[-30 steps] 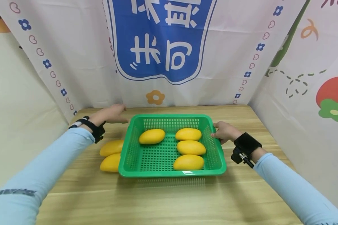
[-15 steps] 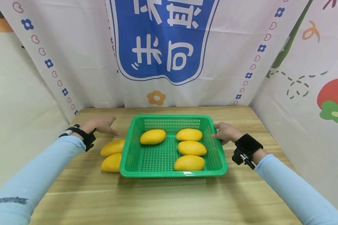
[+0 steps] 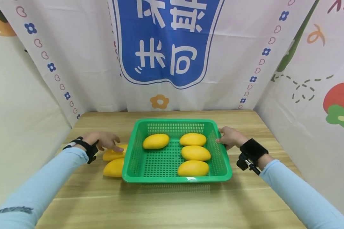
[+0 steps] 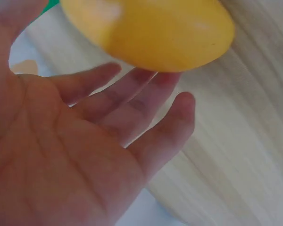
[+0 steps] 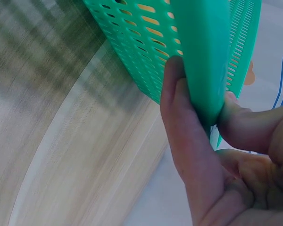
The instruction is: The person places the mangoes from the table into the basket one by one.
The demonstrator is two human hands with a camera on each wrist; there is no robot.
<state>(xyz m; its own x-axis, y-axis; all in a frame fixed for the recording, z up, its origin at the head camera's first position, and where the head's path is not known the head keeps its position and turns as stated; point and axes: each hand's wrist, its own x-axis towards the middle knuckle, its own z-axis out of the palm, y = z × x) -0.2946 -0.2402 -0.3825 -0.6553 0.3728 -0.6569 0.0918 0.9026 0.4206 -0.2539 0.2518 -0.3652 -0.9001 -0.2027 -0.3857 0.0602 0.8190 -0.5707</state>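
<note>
My right hand (image 3: 231, 137) pinches the right rim of a green plastic basket (image 3: 176, 179), thumb inside and fingers outside, as the right wrist view shows. In the basket, one yellow mango (image 3: 156, 141) lies at the back left. Three more, including the middle mango (image 3: 195, 153), line its right side. My left hand (image 3: 102, 140) is over the farther of two mangoes on the table left of the basket. In the left wrist view, its loosely bent fingers (image 4: 108, 101) reach the edge of that mango (image 4: 165, 33); whether they touch cannot be told. The nearer mango (image 3: 114, 168) is partly hidden by the basket.
The wooden table (image 3: 166, 206) carries the basket and mangoes. A white printed cloth (image 3: 91, 63) with a blue emblem (image 3: 166, 47) hangs behind its far edge. Light-coloured side panels stand to the left and right.
My left hand has drawn back leftward from beside the basket's far left corner, then come nearer and down over the farther loose mango. The right hand keeps its hold on the rim.
</note>
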